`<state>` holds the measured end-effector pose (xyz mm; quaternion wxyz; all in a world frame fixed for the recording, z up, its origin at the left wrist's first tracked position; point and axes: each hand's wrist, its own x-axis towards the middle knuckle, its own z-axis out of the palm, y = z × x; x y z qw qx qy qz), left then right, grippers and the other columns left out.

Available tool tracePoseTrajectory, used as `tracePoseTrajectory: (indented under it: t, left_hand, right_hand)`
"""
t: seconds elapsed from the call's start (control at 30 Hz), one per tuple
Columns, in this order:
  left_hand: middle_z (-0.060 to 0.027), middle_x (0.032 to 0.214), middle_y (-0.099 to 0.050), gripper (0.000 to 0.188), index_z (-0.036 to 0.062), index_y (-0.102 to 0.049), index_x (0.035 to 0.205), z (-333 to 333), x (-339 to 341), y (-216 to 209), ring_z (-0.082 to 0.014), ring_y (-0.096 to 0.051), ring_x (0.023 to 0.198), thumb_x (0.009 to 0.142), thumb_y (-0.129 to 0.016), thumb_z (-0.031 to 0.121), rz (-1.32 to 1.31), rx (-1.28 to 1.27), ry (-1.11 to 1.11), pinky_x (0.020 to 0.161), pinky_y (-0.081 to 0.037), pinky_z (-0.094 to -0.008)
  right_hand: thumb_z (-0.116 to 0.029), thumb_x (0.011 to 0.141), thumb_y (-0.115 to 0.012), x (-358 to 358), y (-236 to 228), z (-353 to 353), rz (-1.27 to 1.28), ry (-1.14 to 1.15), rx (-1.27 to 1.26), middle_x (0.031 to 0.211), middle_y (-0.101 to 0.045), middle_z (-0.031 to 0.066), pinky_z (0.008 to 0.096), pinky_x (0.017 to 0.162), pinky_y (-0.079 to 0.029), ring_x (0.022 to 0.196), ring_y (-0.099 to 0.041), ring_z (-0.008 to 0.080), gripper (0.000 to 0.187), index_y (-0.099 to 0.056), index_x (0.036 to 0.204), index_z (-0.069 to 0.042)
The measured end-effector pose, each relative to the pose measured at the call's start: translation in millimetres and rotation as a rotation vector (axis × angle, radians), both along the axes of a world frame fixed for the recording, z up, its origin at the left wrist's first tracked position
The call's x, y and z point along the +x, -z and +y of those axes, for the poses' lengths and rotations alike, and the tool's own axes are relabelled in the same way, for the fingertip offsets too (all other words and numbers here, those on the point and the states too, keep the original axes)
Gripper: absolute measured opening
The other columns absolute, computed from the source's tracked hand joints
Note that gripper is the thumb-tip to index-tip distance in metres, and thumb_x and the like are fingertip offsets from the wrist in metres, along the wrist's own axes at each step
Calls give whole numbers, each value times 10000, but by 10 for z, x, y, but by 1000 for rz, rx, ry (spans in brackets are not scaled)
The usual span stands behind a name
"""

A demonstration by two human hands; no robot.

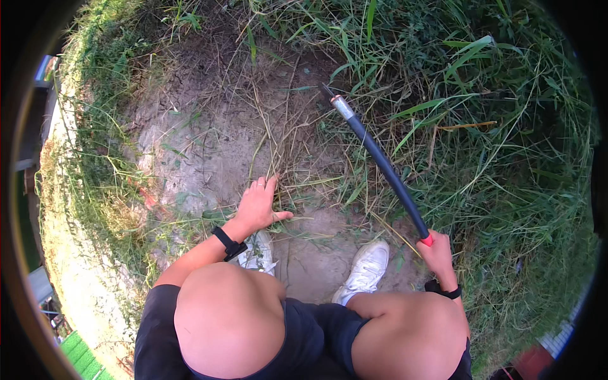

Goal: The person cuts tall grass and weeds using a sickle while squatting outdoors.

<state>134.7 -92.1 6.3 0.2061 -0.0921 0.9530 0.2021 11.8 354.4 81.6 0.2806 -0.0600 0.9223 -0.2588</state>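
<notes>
The right hand (437, 252) was wrapped around the red end of a long dark-handled tool (394, 177), which slanted up and leftward to a metal collar (342, 107) and a thin dark tip (327, 90), where bare soil (196, 152) met thick grass (506, 164). The left hand (254, 206) gripped nothing visible; its fingers were spread, thumb held out, close to some dry stems (278, 152). Whether its fingertips pressed on the ground could not be told.

The step in hand looked like clearing growth from the soil, with the tip at the edge of the uncleared side. The next move seemed to call for a short, low pull, the left hand staying well out of the tip's path.

Open room lay left of the tip, over the soil. To the right, grass crowded the handle and might have snagged a wide swing. Nearer the body, the left shoe (263, 256) and right shoe (367, 269) limited any stroke drawn inward.
</notes>
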Motion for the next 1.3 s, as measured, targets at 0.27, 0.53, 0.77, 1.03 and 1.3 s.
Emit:
tracePoseTrajectory:
  t: [0.27, 0.53, 0.77, 1.03, 1.3]
  left_hand:
    - [-205, 891, -656, 306, 65, -441, 1207, -621, 380, 72, -416, -672, 751, 948, -553, 181, -12, -151, 61, 634, -551, -513]
    - [-181, 975, -628, 254, 61, -509, 1155, -1264, 673, -97, -403, -661, 810, 909, -563, 99, 159, -261, 36, 685, -545, -513]
    - [-203, 999, -608, 347, 43, -517, 1215, -1127, 733, 42, -410, -640, 912, 883, -599, 103, 96, -159, 6, 740, -531, -503]
    - [-181, 1384, -492, 503, 78, -551, 1256, -1055, -74, -826, -390, -475, 1246, 814, -743, 219, 382, -168, 185, 1061, -372, -496]
    - [-334, 1511, -349, 1035, -56, -304, 1494, -47, -1896, -111, -447, -389, 1393, 790, -768, 544, 532, -34, -86, 1154, -332, -504]
  right_hand:
    - [-134, 717, -664, -180, -35, -110, -7, -98, 8, 614, -553, 242, 413, 557, -472, 549, -564, 397, 193, -568, 714, 33]
    - [-145, 708, -692, -154, -129, -102, 14, -98, -44, 654, -590, 248, 427, 578, -499, 616, -606, 429, 180, -600, 726, 9]
    - [-133, 714, -691, -218, -151, -173, 13, -135, -30, 645, -596, 230, 406, 573, -493, 583, -615, 377, 168, -606, 740, 10]
    - [-119, 774, -669, -460, -5, -476, 25, 167, -281, 595, -551, 37, 289, 558, -426, 577, -500, 89, 159, -600, 750, 22]
    - [-154, 785, -679, -432, 3, -706, 78, 141, -194, 587, -552, 93, 323, 560, -438, 550, -517, 134, 187, -609, 768, 19]
